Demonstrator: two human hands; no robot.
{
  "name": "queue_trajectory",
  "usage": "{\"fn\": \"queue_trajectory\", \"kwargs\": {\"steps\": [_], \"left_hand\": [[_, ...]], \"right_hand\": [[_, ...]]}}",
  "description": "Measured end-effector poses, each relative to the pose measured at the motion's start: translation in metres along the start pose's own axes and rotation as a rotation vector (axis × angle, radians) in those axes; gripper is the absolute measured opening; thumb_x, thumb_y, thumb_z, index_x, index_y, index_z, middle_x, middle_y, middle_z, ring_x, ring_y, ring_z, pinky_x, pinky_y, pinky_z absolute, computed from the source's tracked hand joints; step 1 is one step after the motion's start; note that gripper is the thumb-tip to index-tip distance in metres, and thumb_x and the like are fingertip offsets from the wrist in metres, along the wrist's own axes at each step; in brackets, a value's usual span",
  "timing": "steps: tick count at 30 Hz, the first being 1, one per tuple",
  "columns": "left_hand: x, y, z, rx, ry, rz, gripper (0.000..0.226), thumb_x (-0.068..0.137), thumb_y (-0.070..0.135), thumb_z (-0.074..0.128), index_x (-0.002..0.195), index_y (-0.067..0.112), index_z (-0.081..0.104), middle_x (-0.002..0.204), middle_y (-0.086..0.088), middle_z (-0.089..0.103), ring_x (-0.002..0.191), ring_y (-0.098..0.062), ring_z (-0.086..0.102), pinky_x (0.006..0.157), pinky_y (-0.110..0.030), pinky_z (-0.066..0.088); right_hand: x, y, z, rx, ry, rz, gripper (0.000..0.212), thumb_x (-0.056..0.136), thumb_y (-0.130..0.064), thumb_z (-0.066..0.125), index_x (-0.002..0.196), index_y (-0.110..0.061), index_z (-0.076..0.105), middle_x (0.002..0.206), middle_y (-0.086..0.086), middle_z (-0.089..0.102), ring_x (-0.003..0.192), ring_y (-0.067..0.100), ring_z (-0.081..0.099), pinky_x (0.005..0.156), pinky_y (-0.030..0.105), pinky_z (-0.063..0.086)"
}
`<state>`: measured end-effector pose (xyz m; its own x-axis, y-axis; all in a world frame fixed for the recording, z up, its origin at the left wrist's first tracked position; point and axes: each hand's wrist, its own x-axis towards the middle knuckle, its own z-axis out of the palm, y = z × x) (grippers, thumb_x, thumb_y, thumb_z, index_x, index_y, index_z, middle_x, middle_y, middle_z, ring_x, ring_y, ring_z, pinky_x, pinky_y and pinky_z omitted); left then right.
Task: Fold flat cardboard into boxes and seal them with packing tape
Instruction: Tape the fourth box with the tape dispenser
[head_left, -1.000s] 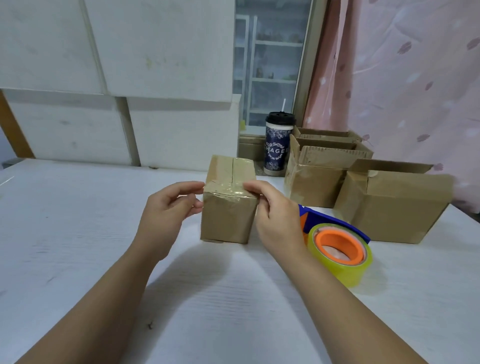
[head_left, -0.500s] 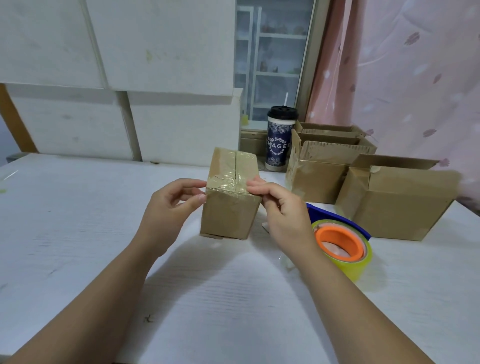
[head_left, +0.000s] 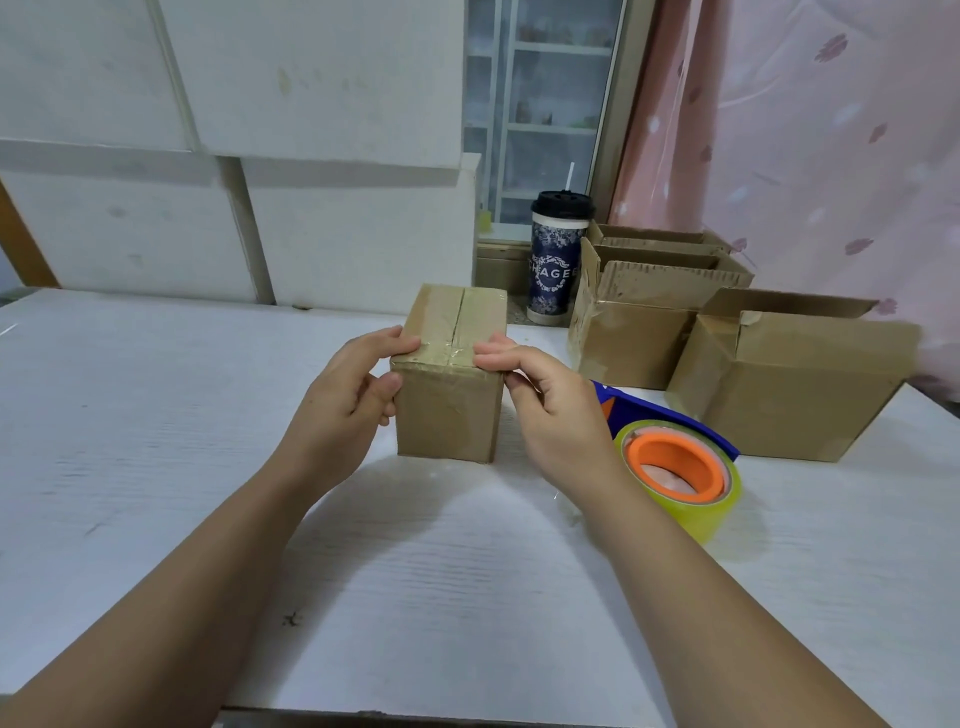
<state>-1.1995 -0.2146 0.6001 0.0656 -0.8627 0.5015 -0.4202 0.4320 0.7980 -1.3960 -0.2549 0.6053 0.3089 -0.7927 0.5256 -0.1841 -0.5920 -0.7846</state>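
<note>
A small brown cardboard box stands on the white table, its top flaps closed and covered with clear tape along the seam. My left hand grips the box's left side, thumb on the front face and fingers on the top edge. My right hand touches the top right edge with its fingertips pressed on the tape. A roll of yellowish packing tape with an orange core, in a blue dispenser, lies just right of my right hand.
Open cardboard boxes stand at the right: a large one and two more behind it. A dark patterned cup with a lid and straw stands behind the small box. White panels line the back; a pink curtain hangs at right.
My left hand has closed in on the box's left side and now grips it. My right fingers have stayed at the top right edge, shifting slightly. The box has straightened toward me.
</note>
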Motion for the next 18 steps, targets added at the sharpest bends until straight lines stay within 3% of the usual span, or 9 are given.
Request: {"fn": "queue_trajectory", "kwargs": {"steps": [3,5,7,9,11,15,18], "left_hand": [[0.0004,-0.0025,-0.0002,-0.005,-0.010,-0.033,0.059,0.098,0.004,0.043,0.099,0.062,0.056,0.127,0.022,0.049,0.061,-0.006,0.050,0.067,-0.014,0.045],[0.0003,-0.0040,-0.0004,0.020,-0.033,-0.069,0.054,0.099,0.010,0.042,0.103,0.063,0.053,0.104,0.023,0.056,0.062,-0.006,0.052,0.069,-0.017,0.046],[-0.0001,-0.0058,-0.0004,0.082,-0.050,-0.090,0.050,0.100,0.016,0.042,0.107,0.065,0.048,0.094,0.026,0.056,0.063,-0.006,0.054,0.072,-0.024,0.048],[-0.0007,-0.0054,0.0003,0.127,-0.038,-0.079,0.048,0.098,0.021,0.044,0.107,0.068,0.045,0.096,0.030,0.055,0.062,-0.005,0.054,0.072,-0.023,0.048],[0.0002,-0.0039,0.0012,0.159,-0.012,-0.047,0.042,0.096,0.024,0.045,0.107,0.064,0.046,0.096,0.026,0.055,0.065,-0.004,0.054,0.069,-0.013,0.043],[0.0026,-0.0043,0.0015,0.221,0.062,0.060,0.040,0.095,0.017,0.048,0.109,0.054,0.048,0.114,0.024,0.041,0.083,0.003,0.049,0.075,-0.006,0.038],[0.0031,-0.0064,0.0008,0.255,0.085,0.069,0.042,0.095,0.010,0.051,0.106,0.050,0.051,0.119,0.014,0.036,0.088,0.002,0.046,0.080,-0.008,0.036]], "right_hand": [[0.0007,0.0015,0.0003,-0.016,-0.002,0.002,0.041,0.092,0.011,0.040,0.103,-0.014,0.070,0.111,-0.022,0.059,0.115,-0.022,0.042,0.104,0.010,0.033],[0.0001,0.0021,0.0004,-0.035,0.009,-0.004,0.040,0.092,0.011,0.042,0.107,-0.013,0.070,0.115,-0.019,0.058,0.117,-0.018,0.041,0.105,0.012,0.033],[-0.0008,0.0019,0.0002,-0.045,0.020,-0.008,0.039,0.092,0.010,0.044,0.109,-0.014,0.071,0.117,-0.017,0.057,0.120,-0.014,0.041,0.106,0.012,0.033],[-0.0016,0.0004,-0.0002,-0.045,0.024,-0.005,0.037,0.093,0.007,0.046,0.109,-0.016,0.071,0.118,-0.018,0.057,0.120,-0.013,0.042,0.105,0.011,0.033],[-0.0023,-0.0017,-0.0006,-0.045,0.026,-0.004,0.034,0.094,0.003,0.047,0.109,-0.017,0.071,0.117,-0.021,0.057,0.117,-0.019,0.042,0.102,0.008,0.033],[-0.0039,-0.0051,-0.0023,-0.024,0.040,0.019,0.033,0.093,0.001,0.049,0.110,-0.019,0.069,0.103,-0.042,0.051,0.107,-0.029,0.042,0.092,0.014,0.044],[-0.0038,-0.0049,-0.0020,-0.021,0.037,0.001,0.032,0.093,0.003,0.048,0.105,-0.017,0.070,0.110,-0.026,0.058,0.109,-0.027,0.042,0.100,0.012,0.039]]}}
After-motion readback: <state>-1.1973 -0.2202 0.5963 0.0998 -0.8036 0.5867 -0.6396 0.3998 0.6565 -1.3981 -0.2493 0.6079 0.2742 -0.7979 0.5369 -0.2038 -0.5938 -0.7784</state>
